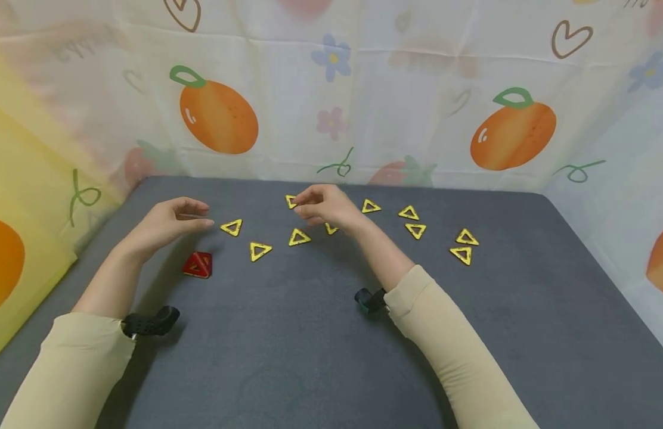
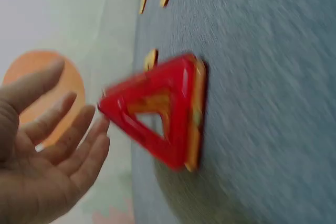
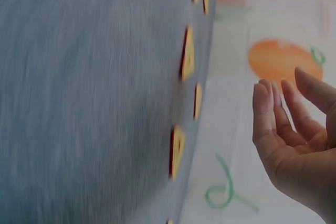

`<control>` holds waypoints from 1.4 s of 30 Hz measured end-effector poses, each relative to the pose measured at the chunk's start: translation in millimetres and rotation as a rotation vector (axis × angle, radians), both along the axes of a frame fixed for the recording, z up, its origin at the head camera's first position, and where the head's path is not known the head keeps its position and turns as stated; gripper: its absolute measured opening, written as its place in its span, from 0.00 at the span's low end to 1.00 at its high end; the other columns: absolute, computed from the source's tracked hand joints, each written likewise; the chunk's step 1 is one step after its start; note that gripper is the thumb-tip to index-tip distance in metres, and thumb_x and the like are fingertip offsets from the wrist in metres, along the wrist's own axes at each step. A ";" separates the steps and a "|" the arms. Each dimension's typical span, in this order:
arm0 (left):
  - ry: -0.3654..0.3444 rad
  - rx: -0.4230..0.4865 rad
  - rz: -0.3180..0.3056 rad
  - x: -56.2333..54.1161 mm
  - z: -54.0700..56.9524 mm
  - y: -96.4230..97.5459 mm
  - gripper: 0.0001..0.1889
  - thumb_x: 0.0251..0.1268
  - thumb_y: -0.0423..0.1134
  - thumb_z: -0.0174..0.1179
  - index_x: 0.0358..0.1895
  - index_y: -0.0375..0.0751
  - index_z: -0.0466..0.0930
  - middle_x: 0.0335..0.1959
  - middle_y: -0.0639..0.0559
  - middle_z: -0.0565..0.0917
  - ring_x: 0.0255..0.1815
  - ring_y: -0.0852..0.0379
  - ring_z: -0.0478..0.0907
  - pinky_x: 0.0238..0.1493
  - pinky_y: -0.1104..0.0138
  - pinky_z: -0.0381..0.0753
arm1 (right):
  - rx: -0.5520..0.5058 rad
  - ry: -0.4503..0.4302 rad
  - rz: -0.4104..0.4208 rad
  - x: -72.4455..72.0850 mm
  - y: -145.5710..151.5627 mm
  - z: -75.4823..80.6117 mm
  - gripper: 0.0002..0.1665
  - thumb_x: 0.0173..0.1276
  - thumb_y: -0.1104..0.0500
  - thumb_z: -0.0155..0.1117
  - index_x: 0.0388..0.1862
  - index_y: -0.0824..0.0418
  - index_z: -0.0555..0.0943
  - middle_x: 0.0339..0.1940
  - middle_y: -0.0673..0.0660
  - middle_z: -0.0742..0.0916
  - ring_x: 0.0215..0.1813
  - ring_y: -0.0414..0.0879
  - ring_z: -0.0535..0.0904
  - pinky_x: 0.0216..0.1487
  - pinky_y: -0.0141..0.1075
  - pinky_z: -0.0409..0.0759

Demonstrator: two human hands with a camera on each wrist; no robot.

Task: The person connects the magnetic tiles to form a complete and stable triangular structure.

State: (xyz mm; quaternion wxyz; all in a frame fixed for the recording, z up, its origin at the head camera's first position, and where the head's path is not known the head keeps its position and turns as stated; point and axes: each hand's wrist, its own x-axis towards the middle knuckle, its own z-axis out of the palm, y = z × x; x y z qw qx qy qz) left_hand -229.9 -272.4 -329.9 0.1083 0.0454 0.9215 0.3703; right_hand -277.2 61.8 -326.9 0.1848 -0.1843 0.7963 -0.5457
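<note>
My left hand [image 1: 164,225] hovers above a small red pyramid [image 1: 198,265] built of triangular tiles, its fingers relaxed and nothing in its grasp. In the left wrist view the pyramid [image 2: 178,87] shows a red triangular face with an opening in the middle and a yellow base, just beyond the fingertips. Farther right, my right hand [image 1: 328,205] hangs in the air over the row of yellow triangle tiles, partly covering one tile [image 1: 331,229]. Its fingers [image 3: 265,111] are loosely bent and empty in the right wrist view.
Several yellow triangle tiles lie scattered on the dark grey table [image 1: 310,333], from one tile [image 1: 232,227] near my left hand to a pair [image 1: 462,255] at the right. A patterned cloth [image 1: 406,131] hangs behind the table's back edge.
</note>
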 end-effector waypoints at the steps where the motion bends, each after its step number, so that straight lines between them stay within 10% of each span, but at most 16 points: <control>1: 0.006 0.000 0.002 -2.9 1.4 4.1 0.35 0.70 0.55 0.58 0.70 0.35 0.64 0.70 0.33 0.69 0.69 0.39 0.68 0.66 0.49 0.71 | 0.002 0.002 -0.016 -1.9 7.2 1.0 0.22 0.72 0.59 0.62 0.62 0.66 0.76 0.58 0.63 0.83 0.62 0.61 0.80 0.61 0.51 0.81; 20: -0.091 -0.215 -0.067 -28.1 -4.2 45.2 0.31 0.70 0.42 0.58 0.69 0.26 0.63 0.68 0.23 0.67 0.67 0.26 0.66 0.65 0.38 0.69 | 0.141 0.025 -0.166 -11.6 157.6 0.3 0.26 0.75 0.58 0.58 0.67 0.67 0.70 0.66 0.68 0.76 0.61 0.58 0.78 0.64 0.51 0.78; 42: 0.036 -0.355 0.006 -30.7 -19.1 59.8 0.24 0.64 0.39 0.65 0.59 0.27 0.74 0.61 0.27 0.76 0.62 0.29 0.71 0.60 0.43 0.73 | 0.315 0.097 -0.292 -7.3 261.9 -18.1 0.31 0.74 0.51 0.59 0.69 0.66 0.69 0.62 0.65 0.78 0.48 0.32 0.81 0.61 0.47 0.81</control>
